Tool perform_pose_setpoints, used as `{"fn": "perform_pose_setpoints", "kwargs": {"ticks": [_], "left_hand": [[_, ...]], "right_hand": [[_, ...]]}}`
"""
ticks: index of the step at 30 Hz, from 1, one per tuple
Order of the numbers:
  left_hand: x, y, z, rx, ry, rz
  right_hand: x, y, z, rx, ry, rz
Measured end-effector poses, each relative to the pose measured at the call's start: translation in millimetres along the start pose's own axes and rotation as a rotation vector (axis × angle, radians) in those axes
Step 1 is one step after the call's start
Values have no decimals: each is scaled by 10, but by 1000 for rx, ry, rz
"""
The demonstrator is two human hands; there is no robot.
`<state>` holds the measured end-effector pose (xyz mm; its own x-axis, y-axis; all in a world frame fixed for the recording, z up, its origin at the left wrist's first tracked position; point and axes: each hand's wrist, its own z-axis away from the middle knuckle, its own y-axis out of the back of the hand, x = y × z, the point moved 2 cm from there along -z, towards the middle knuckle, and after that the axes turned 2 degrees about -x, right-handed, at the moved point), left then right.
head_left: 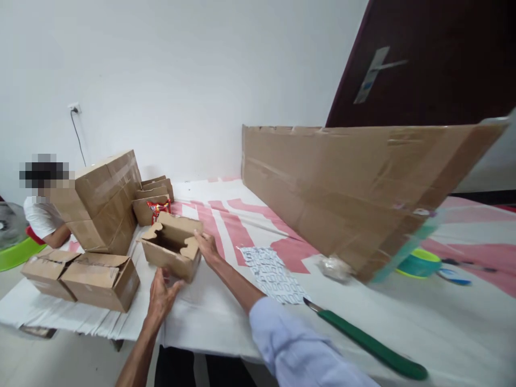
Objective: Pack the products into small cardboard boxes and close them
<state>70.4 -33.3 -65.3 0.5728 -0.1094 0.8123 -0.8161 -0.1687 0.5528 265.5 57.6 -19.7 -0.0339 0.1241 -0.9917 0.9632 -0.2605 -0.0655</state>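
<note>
Cardboard box (168, 260), open-topped, right of a low carton (99, 282); right hand (207, 248) clamped on its end wall, left hand (162, 296) spread at the near side, contact unclear. Risk: twisting or slipping, from one-sided hold.

Box (166, 261) brown; tablecloth (363, 312) white, patterned pink; tool handle (368, 342) green; packet (160, 208) red; sleeve (294, 344) pale blue.

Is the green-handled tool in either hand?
No, the green-handled tool lies on the table, while the right hand touches the open box and the left hand is near it.
</note>
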Motion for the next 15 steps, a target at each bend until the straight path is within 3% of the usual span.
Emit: {"fn": "perform_pose_setpoints", "kwargs": {"ticks": [5,8,11,15], "left_hand": [[-84,-52,-611,47,84,-107],[-140,-54,-813,70,155,-180],[-112,-63,-890,68,208,-229],[7,-96,-864,60,263,-273]], "right_hand": [[109,-531,-536,-76,34,60],[85,-628,-647,-134,91,111],[23,-444,-491,-126,140,180],[124,143,215,-165,310,332]]}}
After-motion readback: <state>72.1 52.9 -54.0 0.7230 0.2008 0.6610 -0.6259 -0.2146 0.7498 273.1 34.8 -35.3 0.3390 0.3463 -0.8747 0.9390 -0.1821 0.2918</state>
